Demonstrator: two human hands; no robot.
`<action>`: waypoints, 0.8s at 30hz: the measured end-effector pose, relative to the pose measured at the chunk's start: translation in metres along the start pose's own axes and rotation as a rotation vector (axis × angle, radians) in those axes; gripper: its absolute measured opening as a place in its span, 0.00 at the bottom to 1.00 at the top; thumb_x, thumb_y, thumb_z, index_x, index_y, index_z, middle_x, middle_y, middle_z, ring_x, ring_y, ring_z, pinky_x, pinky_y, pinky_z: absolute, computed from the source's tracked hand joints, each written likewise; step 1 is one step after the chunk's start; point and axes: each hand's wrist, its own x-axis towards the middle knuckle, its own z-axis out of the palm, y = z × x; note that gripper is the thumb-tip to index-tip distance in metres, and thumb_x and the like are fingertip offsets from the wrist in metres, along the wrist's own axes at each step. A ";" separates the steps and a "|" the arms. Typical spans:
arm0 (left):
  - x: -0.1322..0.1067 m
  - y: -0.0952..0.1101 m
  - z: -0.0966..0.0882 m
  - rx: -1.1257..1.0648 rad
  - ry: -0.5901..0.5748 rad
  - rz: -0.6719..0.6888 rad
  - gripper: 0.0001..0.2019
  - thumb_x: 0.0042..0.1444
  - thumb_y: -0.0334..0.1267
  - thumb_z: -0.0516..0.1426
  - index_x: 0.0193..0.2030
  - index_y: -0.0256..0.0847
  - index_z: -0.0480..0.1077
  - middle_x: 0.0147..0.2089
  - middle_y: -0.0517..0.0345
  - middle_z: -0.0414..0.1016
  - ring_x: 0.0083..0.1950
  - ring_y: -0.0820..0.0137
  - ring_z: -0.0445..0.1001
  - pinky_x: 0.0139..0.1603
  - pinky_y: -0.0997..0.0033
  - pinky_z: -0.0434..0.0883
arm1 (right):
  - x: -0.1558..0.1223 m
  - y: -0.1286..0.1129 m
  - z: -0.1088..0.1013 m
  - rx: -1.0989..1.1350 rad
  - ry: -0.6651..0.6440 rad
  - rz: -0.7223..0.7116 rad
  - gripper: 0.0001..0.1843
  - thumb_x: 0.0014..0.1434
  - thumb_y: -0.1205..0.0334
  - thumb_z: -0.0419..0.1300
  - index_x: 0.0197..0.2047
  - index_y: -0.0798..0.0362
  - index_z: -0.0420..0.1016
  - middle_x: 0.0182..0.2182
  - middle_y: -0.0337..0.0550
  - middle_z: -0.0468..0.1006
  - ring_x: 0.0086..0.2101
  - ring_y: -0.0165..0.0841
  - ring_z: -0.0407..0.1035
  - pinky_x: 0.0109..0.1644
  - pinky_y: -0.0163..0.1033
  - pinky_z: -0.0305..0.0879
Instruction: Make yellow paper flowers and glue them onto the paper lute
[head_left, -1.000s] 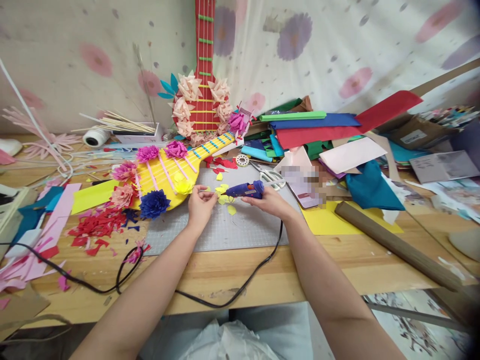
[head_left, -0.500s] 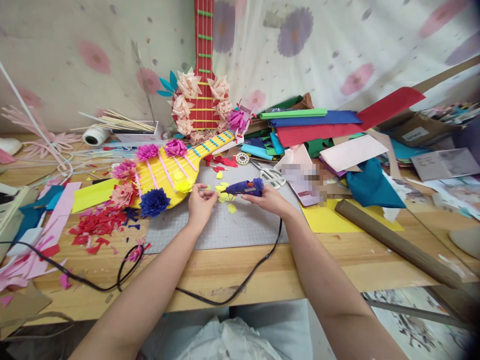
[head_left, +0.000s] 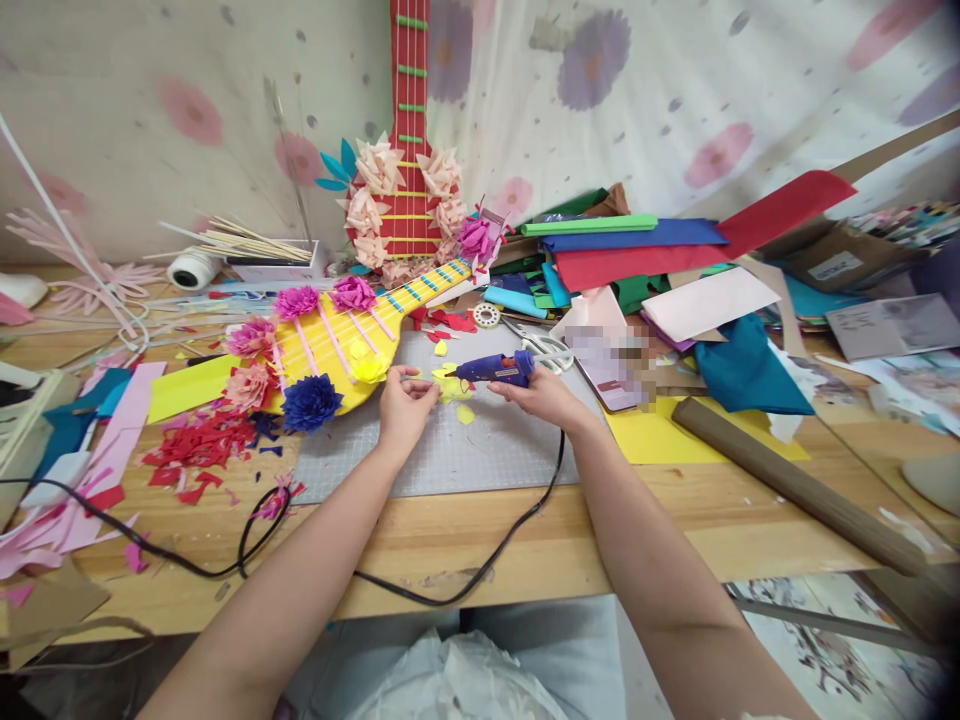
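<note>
My right hand [head_left: 541,396] is closed round a blue glue gun [head_left: 496,370], whose nozzle points left toward small yellow paper petals [head_left: 452,390] on the grey cutting mat [head_left: 450,455]. My left hand [head_left: 405,405] pinches a small yellow paper piece right beside the nozzle. Just left of it lies a yellow paper guitar [head_left: 337,345] decorated with pink, blue and yellow paper flowers. The gun's black cord [head_left: 480,575] trails off the table's front edge.
A red paper guitar [head_left: 409,130] leans on the flowered cloth behind. Coloured paper sheets [head_left: 637,255] are stacked at the back right, with scissors [head_left: 544,348] and a brown cardboard tube [head_left: 795,485] nearby. Red paper scraps [head_left: 191,450] litter the left side.
Both hands shifted slightly up and right with the glue gun; the gun's nozzle stays at the yellow petals. Nothing was picked up or let go.
</note>
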 end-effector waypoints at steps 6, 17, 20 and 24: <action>-0.004 0.003 0.001 -0.038 -0.043 0.026 0.19 0.40 0.35 0.62 0.36 0.42 0.57 0.27 0.63 0.74 0.28 0.72 0.74 0.30 0.72 0.71 | 0.013 0.012 0.008 0.033 0.292 0.102 0.24 0.49 0.40 0.56 0.34 0.54 0.74 0.27 0.45 0.76 0.29 0.36 0.70 0.34 0.39 0.64; 0.004 0.078 -0.025 -0.173 -0.020 0.276 0.19 0.40 0.34 0.63 0.37 0.43 0.59 0.28 0.65 0.72 0.32 0.73 0.75 0.34 0.73 0.72 | 0.027 0.033 0.016 -0.370 0.485 0.042 0.28 0.47 0.40 0.58 0.41 0.56 0.69 0.38 0.53 0.74 0.41 0.43 0.68 0.44 0.46 0.63; 0.020 0.107 -0.054 -0.156 0.067 0.266 0.19 0.38 0.31 0.64 0.35 0.42 0.59 0.28 0.66 0.70 0.31 0.73 0.75 0.30 0.75 0.71 | 0.012 0.026 0.004 -0.510 0.515 -0.014 0.26 0.44 0.41 0.61 0.37 0.55 0.67 0.39 0.54 0.72 0.43 0.46 0.65 0.47 0.49 0.60; 0.040 0.121 -0.096 -0.077 0.067 0.113 0.17 0.36 0.27 0.63 0.32 0.40 0.62 0.26 0.63 0.71 0.28 0.72 0.74 0.23 0.78 0.67 | -0.005 0.000 -0.009 -0.605 0.275 0.103 0.20 0.44 0.45 0.63 0.28 0.51 0.63 0.30 0.49 0.71 0.38 0.44 0.66 0.41 0.46 0.60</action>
